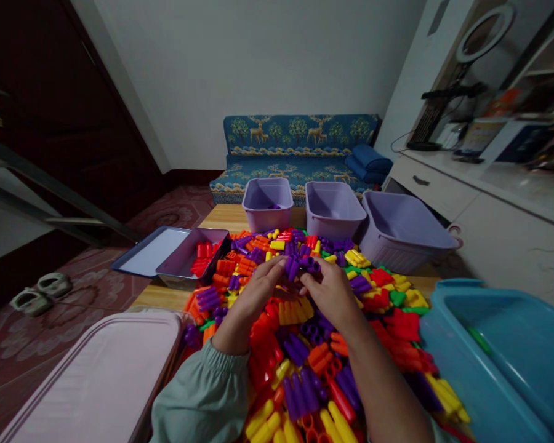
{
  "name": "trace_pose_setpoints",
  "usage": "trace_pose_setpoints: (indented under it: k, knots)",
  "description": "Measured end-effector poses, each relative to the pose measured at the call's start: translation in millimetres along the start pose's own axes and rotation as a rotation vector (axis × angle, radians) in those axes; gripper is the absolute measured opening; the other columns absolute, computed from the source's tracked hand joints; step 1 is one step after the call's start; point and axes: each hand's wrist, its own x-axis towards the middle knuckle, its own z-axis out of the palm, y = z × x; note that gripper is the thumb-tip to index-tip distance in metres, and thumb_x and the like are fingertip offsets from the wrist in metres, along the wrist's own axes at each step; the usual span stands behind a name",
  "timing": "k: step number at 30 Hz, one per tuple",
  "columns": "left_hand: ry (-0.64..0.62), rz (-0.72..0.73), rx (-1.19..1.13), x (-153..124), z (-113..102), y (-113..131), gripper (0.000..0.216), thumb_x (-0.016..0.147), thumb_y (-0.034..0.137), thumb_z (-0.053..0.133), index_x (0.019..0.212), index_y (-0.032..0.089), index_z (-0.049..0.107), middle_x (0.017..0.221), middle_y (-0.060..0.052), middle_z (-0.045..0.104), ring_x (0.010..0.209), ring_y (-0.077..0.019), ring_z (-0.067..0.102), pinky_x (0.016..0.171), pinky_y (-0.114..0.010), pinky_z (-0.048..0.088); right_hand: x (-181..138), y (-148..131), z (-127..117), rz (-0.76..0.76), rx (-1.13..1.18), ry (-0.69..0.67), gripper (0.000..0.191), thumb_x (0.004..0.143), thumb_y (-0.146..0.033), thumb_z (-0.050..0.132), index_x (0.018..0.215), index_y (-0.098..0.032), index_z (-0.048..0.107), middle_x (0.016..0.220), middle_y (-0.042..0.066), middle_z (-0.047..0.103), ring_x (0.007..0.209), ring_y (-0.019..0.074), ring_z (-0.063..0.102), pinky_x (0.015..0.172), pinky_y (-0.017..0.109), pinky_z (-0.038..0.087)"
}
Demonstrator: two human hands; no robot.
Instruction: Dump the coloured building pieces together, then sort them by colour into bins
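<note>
Both of my hands meet over a wide heap of plastic toy pieces in purple, red, orange, yellow and green. My left hand (268, 284) grips the left side of a purple tube-shaped toy piece (297, 267). On the other side, my right hand (329, 287) has its fingers closed on the same purple piece or one joined to it; I cannot tell which. Round open ends of the tubes face up between the hands. Just below them lies a yellow ribbed piece (295, 312), and several purple pieces (303, 392) rest nearer to me.
Three lilac bins (268, 219), (335, 226), (397, 246) stand along the table's far side. An open box (178, 280) at left holds red pieces. A pink lidded box (101, 375) sits front left, a blue tub (480, 363) front right. Behind is a patterned sofa (295, 161).
</note>
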Motion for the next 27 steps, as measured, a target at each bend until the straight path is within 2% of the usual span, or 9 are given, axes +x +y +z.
trace_pose_setpoints:
  k: [6, 11, 15, 18, 23, 27]
  knots:
    - [-0.030, -0.057, -0.024, -5, 3, 4, 0.065, 0.086, 0.066, 0.049, 0.131, 0.019, 0.055, 0.093, -0.011, 0.069, 0.073, -0.0201, 0.068, 0.049, -0.025, 0.053, -1, 0, 2, -0.033, 0.022, 0.012, 0.034, 0.083, -0.026, 0.056, 0.116, -0.017, 0.063, 0.072, 0.001, 0.069, 0.056, 0.0140, 0.065, 0.055, 0.024, 0.052]
    - [0.036, -0.038, 0.051, -5, 2, 6, 0.065, 0.080, 0.063, 0.060, 0.129, 0.020, 0.058, 0.097, -0.009, 0.068, 0.067, -0.0148, 0.063, 0.043, -0.018, 0.044, -3, -5, 5, -0.068, 0.128, -0.022, 0.049, 0.080, -0.018, 0.055, 0.128, -0.019, 0.057, 0.079, 0.002, 0.070, 0.065, 0.0149, 0.067, 0.062, 0.026, 0.054]
    - [0.039, -0.003, 0.100, -5, 1, 8, 0.062, 0.076, 0.059, 0.067, 0.124, 0.020, 0.062, 0.096, -0.007, 0.068, 0.068, -0.0134, 0.062, 0.044, -0.017, 0.043, -4, -7, 5, -0.106, 0.152, -0.034, 0.038, 0.083, -0.019, 0.052, 0.120, -0.019, 0.062, 0.076, 0.002, 0.071, 0.069, 0.0155, 0.067, 0.064, 0.025, 0.052]
    - [0.004, 0.002, 0.131, -5, 2, 6, 0.063, 0.073, 0.057, 0.072, 0.123, 0.020, 0.062, 0.096, -0.007, 0.069, 0.072, -0.0150, 0.064, 0.045, -0.017, 0.045, -4, -5, 5, -0.070, 0.138, -0.014, 0.029, 0.086, -0.024, 0.050, 0.109, -0.019, 0.067, 0.081, 0.004, 0.073, 0.071, 0.0165, 0.069, 0.063, 0.025, 0.053]
    - [-0.025, -0.062, 0.084, -4, 6, 3, 0.062, 0.073, 0.051, 0.075, 0.123, 0.017, 0.061, 0.105, -0.011, 0.069, 0.079, -0.0177, 0.066, 0.049, -0.020, 0.051, -1, 3, 6, 0.002, 0.020, 0.064, 0.032, 0.083, -0.022, 0.051, 0.111, -0.016, 0.064, 0.068, 0.002, 0.068, 0.060, 0.0167, 0.065, 0.056, 0.026, 0.052]
    - [0.020, -0.097, -0.061, -2, 4, 3, 0.054, 0.073, 0.042, 0.077, 0.119, 0.017, 0.062, 0.105, -0.010, 0.068, 0.072, -0.0142, 0.066, 0.054, -0.024, 0.056, 1, 5, 7, 0.009, 0.142, 0.090, 0.034, 0.081, -0.024, 0.054, 0.113, -0.014, 0.059, 0.079, 0.005, 0.068, 0.066, 0.0169, 0.068, 0.056, 0.026, 0.054]
